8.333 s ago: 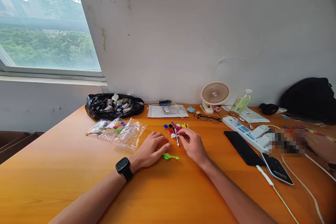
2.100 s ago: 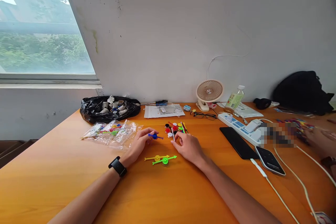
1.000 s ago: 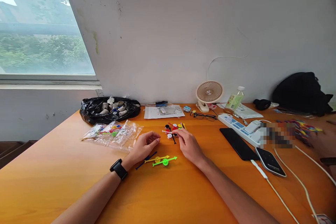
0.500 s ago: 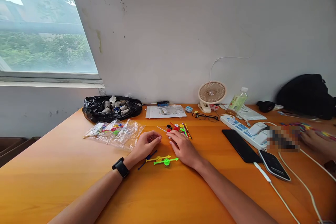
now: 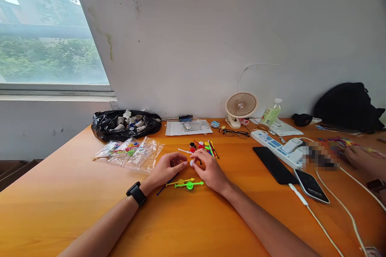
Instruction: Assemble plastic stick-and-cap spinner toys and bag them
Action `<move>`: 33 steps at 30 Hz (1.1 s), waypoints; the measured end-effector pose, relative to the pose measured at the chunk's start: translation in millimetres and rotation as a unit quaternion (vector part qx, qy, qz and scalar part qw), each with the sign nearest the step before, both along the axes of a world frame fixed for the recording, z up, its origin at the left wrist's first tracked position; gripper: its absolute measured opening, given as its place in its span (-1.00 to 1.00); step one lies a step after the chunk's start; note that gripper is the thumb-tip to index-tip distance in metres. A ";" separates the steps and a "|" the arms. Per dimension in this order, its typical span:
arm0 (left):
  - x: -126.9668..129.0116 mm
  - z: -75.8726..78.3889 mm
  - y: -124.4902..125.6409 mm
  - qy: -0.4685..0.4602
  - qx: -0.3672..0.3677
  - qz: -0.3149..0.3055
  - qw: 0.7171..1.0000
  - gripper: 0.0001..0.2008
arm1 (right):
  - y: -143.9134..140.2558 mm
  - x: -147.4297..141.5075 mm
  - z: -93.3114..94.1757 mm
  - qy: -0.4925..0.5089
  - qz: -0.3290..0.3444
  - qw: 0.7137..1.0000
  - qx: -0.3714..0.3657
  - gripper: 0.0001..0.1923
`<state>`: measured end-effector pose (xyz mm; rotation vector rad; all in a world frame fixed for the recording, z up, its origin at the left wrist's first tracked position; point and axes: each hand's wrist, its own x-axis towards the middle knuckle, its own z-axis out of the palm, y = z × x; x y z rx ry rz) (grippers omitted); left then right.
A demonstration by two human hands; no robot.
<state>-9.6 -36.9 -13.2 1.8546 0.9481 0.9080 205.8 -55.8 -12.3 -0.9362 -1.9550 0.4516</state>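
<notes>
Head view: right hand (image 5: pixel 211 170) now pinches white disc (image 5: pixel 191 163).

The small white round disc (image 5: pixel 191 163) between the fingertips of the left hand (image 5: pixel 165 170) and the right hand (image 5: pixel 211 170) is too small to tell its exact shape, and whether the fingers pinch it or only touch it is not clear. A thin dark blue plastic stick (image 5: pixel 164 185) lies partly hidden under the left hand. Just beyond the right hand, the heap of small coloured plastic pieces (image 5: pixel 204 147) is too tiny to separate one from another. Far to the right of the right hand, a pixelated blurred patch (image 5: pixel 320 156) covers something on the orange wooden table (image 5: pixel 75 209). Another person's hand (image 5: pixel 360 157) there is cut by the picture's edge.
</notes>
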 end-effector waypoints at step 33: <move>-0.4 9.6 -5.5 -0.169 -0.123 0.025 0.978 -0.63 | -18.0 -4.3 16.6 0.016 0.032 0.999 -0.004 -0.93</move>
